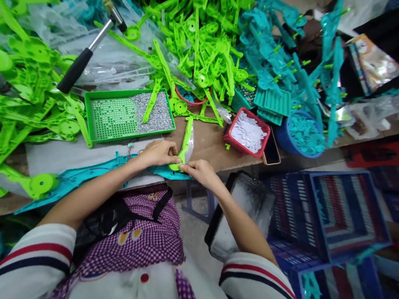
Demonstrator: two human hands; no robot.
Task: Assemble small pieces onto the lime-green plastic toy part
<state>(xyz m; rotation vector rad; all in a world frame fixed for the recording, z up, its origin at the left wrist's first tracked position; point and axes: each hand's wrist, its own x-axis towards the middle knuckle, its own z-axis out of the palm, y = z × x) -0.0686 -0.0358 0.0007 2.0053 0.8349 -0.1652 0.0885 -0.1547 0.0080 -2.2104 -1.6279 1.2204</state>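
Note:
Both of my hands meet over the near edge of the table, at a bright green plastic arm-shaped part (187, 141) with a clear piece along its side. The thumb and fingers of my left hand (159, 154) pinch its rounded near end from the left. From the right, my right hand (199, 172) grips the same end with closed fingertips. Beneath them lies a long teal plastic part (92, 169), stretching left along the edge with thin wires on it. My fingers hide exactly how the green and teal parts touch.
A green tray (92, 136) of small metal pieces lies just beyond my hands. To the right stand a red basket (227, 136) of white pieces and a blue bowl (304, 153) of teal pieces. A black-handled hammer (75, 70) rests on piled green parts (211, 41).

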